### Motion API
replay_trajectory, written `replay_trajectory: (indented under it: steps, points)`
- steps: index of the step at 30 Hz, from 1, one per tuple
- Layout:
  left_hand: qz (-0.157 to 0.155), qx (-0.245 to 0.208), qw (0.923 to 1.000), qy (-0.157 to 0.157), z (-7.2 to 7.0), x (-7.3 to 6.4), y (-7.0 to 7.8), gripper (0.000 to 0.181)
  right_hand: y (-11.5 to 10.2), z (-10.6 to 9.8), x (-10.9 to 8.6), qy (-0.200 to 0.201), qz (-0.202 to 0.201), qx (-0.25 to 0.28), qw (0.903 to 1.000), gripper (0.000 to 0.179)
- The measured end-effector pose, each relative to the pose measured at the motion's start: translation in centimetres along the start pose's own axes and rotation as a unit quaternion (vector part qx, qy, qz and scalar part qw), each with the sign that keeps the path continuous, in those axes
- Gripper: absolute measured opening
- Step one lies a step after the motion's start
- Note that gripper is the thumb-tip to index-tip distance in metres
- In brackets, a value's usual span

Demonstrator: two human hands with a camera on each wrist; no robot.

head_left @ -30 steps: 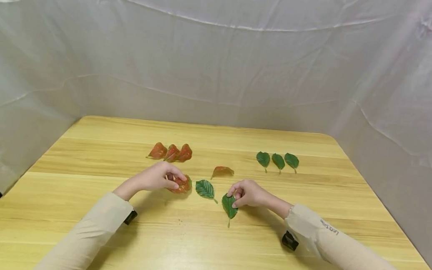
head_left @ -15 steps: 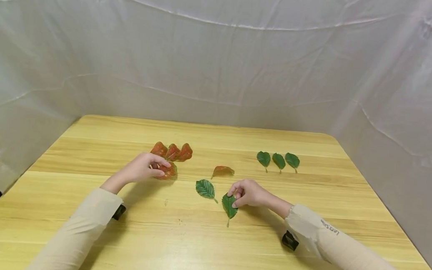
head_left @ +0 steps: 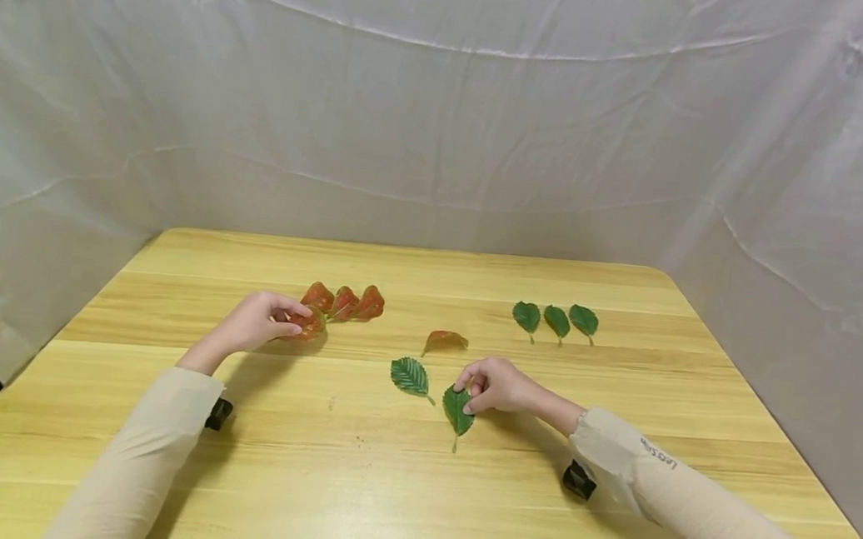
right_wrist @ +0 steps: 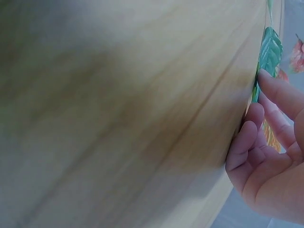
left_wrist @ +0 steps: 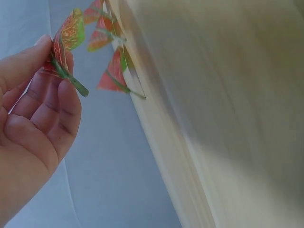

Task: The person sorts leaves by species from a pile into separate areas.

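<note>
My left hand (head_left: 253, 322) pinches a red leaf (head_left: 309, 325) between thumb and fingers. In the left wrist view that red leaf (left_wrist: 71, 33) has yellow-green edges and a green stem, and it is raised off the table. Just behind it lie three red leaves (head_left: 345, 303) in a row. My right hand (head_left: 498, 386) pinches a green leaf (head_left: 457, 409) low over the middle of the table, its stem pointing toward me. Beside it lies another green leaf (head_left: 410, 376) with pale veins. A curled reddish-brown leaf (head_left: 445, 341) rests a little farther back.
Three green leaves (head_left: 556, 322) stand in a row at the back right of the wooden table (head_left: 416, 486). A pale grey curtain (head_left: 441, 136) surrounds the table's back and sides.
My left hand has carried the red leaf left and away from me, from beside the veined green leaf to the front of the red row. The right hand has stayed in place.
</note>
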State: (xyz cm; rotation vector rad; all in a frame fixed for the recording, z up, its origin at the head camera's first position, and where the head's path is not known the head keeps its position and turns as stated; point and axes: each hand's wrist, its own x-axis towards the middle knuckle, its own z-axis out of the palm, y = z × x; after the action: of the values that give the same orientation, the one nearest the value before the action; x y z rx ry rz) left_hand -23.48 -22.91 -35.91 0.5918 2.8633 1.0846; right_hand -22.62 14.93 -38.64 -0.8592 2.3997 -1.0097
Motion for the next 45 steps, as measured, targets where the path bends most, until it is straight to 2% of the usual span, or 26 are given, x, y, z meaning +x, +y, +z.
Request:
replay_trajectory:
  steps: [5, 13, 20, 28, 36, 45]
  points:
    - [0.001, 0.008, 0.9998, 0.017, -0.7, -0.1, -0.4, 0.022, 0.0, 0.0, 0.0, 0.000, 0.000, 0.000, 1.0000, 0.021]
    - [-0.012, 0.022, 0.9995, 0.019, -1.5, -0.3, -1.4, 0.024, 0.0, 0.0, 0.0, 0.001, -0.004, -0.003, 1.0000, 0.021]
    - [-0.027, 0.018, 0.9994, 0.006, -1.9, -0.5, -2.1, 0.023, 0.0, 0.0, 0.0, 0.000, -0.004, -0.004, 1.0000, 0.020]
    - [-0.031, 0.013, 0.9994, -0.009, -1.8, -0.5, -3.1, 0.024, 0.0, 0.0, 0.0, -0.001, 0.001, 0.000, 1.0000, 0.020]
    - [-0.025, 0.031, 0.9989, -0.026, -1.8, -0.4, -3.2, 0.023, 0.0, 0.0, 0.0, 0.000, -0.001, -0.001, 1.0000, 0.020]
    - [-0.050, 0.016, 0.9985, -0.011, -1.9, -0.6, -2.6, 0.018, 0.1, 0.0, 0.0, -0.001, -0.005, 0.001, 1.0000, 0.020]
